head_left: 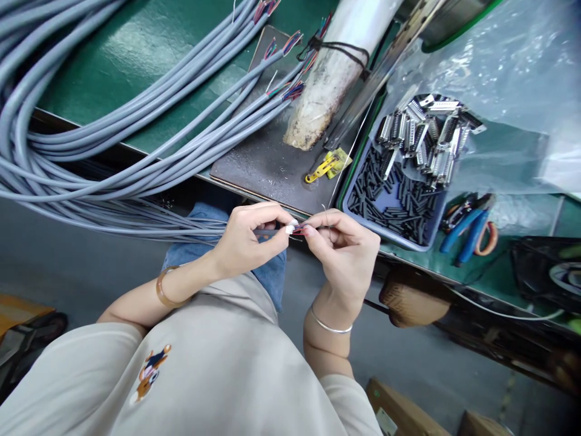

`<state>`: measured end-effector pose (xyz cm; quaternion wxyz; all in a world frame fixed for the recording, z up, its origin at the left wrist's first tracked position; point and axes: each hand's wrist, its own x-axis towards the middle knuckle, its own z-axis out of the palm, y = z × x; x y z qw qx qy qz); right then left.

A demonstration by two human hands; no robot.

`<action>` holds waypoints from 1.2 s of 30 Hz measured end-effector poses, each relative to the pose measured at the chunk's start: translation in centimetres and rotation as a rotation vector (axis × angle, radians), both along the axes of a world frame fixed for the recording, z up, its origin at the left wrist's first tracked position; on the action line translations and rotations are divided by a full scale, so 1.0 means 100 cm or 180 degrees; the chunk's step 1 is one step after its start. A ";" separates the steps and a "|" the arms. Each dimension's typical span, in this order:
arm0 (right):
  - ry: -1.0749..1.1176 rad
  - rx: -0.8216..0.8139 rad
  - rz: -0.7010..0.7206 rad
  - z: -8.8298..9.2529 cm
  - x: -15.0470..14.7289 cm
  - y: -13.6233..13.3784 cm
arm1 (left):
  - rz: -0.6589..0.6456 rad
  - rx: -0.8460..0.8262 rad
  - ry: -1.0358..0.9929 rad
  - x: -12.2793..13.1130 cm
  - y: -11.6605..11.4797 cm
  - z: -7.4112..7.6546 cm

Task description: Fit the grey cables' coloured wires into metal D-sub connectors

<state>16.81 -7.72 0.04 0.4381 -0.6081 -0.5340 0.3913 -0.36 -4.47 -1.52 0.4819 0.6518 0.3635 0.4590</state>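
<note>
My left hand point(252, 236) is closed around a grey cable point(213, 231) close to its stripped end. White material covers the tips of its thumb and forefinger. From that end stick out thin coloured wires point(298, 229), and my right hand point(340, 242) pinches them between thumb and forefinger. A fine bare strand rises beside the right fingers. Both hands are almost touching, just in front of the bench edge. The rest of the cable runs left into a large bundle of grey cables point(136, 151) with several stripped ends on the bench.
A blue tray point(422, 245) holds black tubes point(376, 188) and metal connectors point(431, 133). Pliers point(472, 233) lie right of it. On a dark board point(272, 163) are a yellow clip-like piece point(320, 168) and a white tube point(336, 79). A wire spool point(454, 21) stands behind.
</note>
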 end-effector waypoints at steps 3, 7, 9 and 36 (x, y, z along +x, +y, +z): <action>0.0097 0.0009 -0.0050 -0.001 0.000 0.000 | 0.0046 -0.0194 -0.0164 0.000 -0.001 0.001; 0.0167 0.0058 -0.0052 -0.001 -0.001 0.000 | -0.0048 -0.0278 -0.0145 -0.002 0.001 0.002; 0.0182 0.0083 -0.0034 -0.001 -0.001 0.000 | -0.0121 -0.0380 -0.0192 -0.004 0.002 0.003; -0.0039 0.0157 0.0097 0.004 0.003 -0.001 | -0.0345 -0.0528 -0.0051 -0.002 0.007 0.011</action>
